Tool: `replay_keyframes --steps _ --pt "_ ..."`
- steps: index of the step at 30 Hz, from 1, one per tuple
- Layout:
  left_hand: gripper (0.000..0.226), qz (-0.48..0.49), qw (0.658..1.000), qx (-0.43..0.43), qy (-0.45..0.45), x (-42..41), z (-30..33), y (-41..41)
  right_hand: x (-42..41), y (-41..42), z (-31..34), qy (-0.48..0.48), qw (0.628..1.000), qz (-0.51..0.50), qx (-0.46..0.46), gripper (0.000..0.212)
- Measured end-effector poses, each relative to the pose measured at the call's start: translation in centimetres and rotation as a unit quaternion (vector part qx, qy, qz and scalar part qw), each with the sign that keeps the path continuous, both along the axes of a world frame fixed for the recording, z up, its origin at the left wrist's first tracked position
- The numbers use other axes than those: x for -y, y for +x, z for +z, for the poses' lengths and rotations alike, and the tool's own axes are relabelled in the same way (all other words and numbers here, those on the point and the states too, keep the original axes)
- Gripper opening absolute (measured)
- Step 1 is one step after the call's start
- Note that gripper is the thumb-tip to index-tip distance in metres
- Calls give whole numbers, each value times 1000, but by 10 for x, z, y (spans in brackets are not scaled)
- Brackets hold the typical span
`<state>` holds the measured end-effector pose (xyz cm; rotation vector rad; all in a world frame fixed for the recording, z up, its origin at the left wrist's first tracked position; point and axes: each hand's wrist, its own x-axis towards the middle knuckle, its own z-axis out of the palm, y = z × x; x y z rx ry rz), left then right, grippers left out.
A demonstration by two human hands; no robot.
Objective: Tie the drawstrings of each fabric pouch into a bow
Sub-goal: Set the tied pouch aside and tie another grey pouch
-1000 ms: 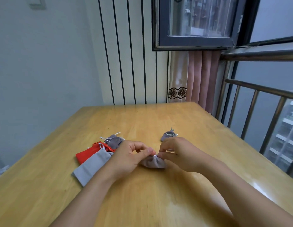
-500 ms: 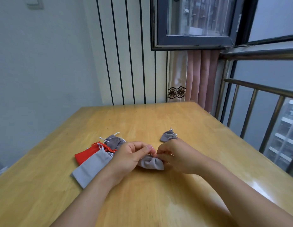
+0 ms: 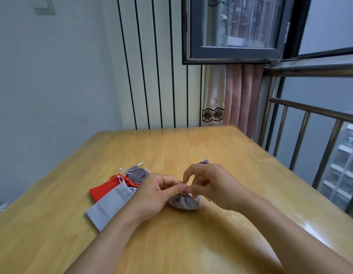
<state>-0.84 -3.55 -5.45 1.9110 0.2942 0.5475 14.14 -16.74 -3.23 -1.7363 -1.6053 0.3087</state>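
Tying the grey pouch (image 3: 184, 201), centre frame.
Both hands, left (image 3: 154, 194) and right (image 3: 213, 186), pinch its drawstrings; next, probably forming loops.

I see soft, cool daylight coming from the window (image 3: 239, 26) on the right, leaving pale glare on the desk (image 3: 312, 230). Wide-angle bending curves the edges, and the whole picture is slightly soft.

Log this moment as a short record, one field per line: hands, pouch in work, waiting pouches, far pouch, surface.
left hand: pinches the gathered neck of the grey pouch in work
right hand: pinches at the same neck, fingers curled
bow: hidden by the fingertips, cannot tell
waiting pouches: light grey pouch over red pouch, dark grey pouch behind them
far pouch: mostly hidden behind the right hand
surface: wooden table
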Motion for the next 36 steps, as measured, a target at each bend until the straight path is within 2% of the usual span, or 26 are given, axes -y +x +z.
replay_keyframes --steps 4,6,11,14,17,22,24,27,29,32,34,36 --pt "21 6 999 -29 22 0 -3 1 -2 2 -6 -17 996 -1 88 14" --pt "18 -2 999 -39 21 -1 -2 0 -2 5 -7 -26 996 -1 83 14" --pt "15 -1 998 5 -67 -3 5 -2 -1 7 -2 -19 991 47 -127 8" --pt "25 -4 992 17 -123 -3 3 -2 0 3 -1 -23 975 69 -209 9" --pt "33 1 983 33 -178 -1 1 0 0 2 -1 -20 967 73 -244 10" --pt "27 17 974 48 -222 1 3 0 -2 7 -4 -17 971 55 -230 7" --pt "25 48 974 59 -214 0 5 -1 -3 10 -4 -19 980 19 -196 7" --pt "18 113 975 70 -176 0 10 -2 -1 16 -3 -41 998 -48 -2 11" --pt "21 137 981 76 -113 1 10 -1 2 15 1 -12 993 -61 97 8" --pt "26 152 985 84 -12 2 7 1 3 5 4 74 977 -14 197 16" --pt "26 156 985 59 49 3 7 1 2 -2 4 103 957 4 270 19" --pt "29 135 986 25 94 7 8 0 2 -6 5 114 947 8 301 16"
